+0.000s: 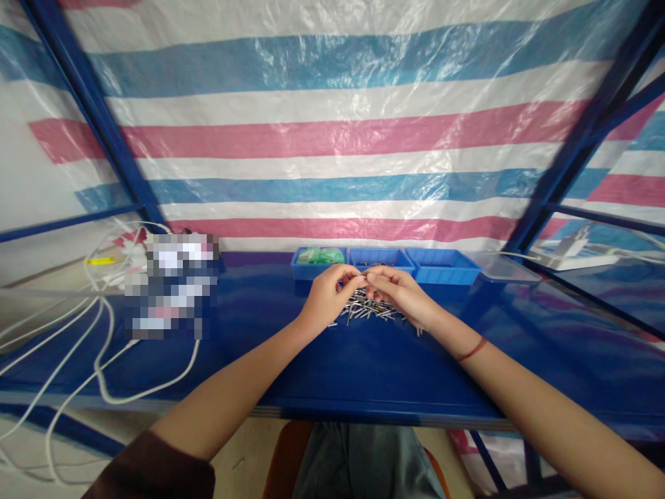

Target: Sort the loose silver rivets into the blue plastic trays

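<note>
My left hand [331, 294] and my right hand [393, 290] meet above the middle of the blue table, their fingertips pinched close together. Something small and thin seems to be between the fingers, but it is too small to name. Right under them lies a loose pile of short, thin silvery metal pins [368, 309], partly hidden by both hands. A few stray pins [420, 331] lie by my right wrist. Behind my hands stand blue plastic bins: the left bin [304, 270] holds a green plastic bag [321, 255], and the middle bin [404, 266] has some metal pieces inside.
A third blue bin [444, 276] stands to the right, beside a clear plastic lid or sheet [506, 267]. White cables [107, 346] loop over the table's left side near a blurred-out heap [174, 284]. A white power strip [579, 258] sits at right. Blue posts [569, 132] frame the striped sheet.
</note>
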Demonstrator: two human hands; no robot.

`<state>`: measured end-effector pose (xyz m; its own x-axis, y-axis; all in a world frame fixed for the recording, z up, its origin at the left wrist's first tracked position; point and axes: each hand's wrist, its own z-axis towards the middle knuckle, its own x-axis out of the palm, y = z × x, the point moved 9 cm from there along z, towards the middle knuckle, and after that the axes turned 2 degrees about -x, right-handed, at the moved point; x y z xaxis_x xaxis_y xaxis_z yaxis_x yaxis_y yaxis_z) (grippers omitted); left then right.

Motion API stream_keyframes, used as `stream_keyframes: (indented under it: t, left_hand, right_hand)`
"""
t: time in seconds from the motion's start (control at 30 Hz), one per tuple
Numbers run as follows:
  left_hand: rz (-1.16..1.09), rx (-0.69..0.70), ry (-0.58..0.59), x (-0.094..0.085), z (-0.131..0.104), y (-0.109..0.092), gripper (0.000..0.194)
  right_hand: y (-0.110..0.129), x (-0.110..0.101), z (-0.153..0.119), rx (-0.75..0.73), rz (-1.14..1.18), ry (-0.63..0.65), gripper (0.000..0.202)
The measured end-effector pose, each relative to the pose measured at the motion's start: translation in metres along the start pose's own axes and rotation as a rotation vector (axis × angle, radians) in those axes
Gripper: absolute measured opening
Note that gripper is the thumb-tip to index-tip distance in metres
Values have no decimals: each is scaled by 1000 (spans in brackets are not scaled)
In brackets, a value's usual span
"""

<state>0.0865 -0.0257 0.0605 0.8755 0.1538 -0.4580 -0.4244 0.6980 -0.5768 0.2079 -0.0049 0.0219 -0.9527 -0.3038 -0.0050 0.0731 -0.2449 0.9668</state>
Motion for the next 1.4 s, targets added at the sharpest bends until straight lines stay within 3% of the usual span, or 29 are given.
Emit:
stream_keyframes:
  t: [0.2, 0.43, 0.6, 0.73, 0.83, 1.0, 1.13, 1.23, 1.4]
  left_hand:
    - [-16, 48, -47, -5, 0, -2, 9]
    - [-16, 10, -2, -2, 2, 6, 11]
    - [49, -3, 165, 15, 0, 10, 19]
    - [115, 0, 175, 17, 0, 14, 30]
    - [201, 60, 207, 16, -1, 10, 23]
    - [360, 185, 422, 31, -11, -1, 16]
    - [480, 187, 515, 42, -19, 1, 16]
    - [527, 188, 552, 48, -23, 2, 15]
    - [607, 166, 552, 50, -24, 5, 18]
  right_hand:
    - [0, 1, -1, 2, 65, -16, 20]
    - [13, -2, -3, -80, 37, -55, 25]
    - [29, -8, -2, -218, -232, -111, 18]
    - [44, -31, 4, -387, -547, -279, 15]
    - [47, -45, 11, -489, -823, -357, 16]
    - [33, -56, 23, -460, -1211, -354, 21]
    - [36, -59, 17, -452, -1223, -412, 25]
    - [40, -49, 12, -491, -1195, -370, 24]
    - [34, -26, 9, -510, -1163, -184, 21]
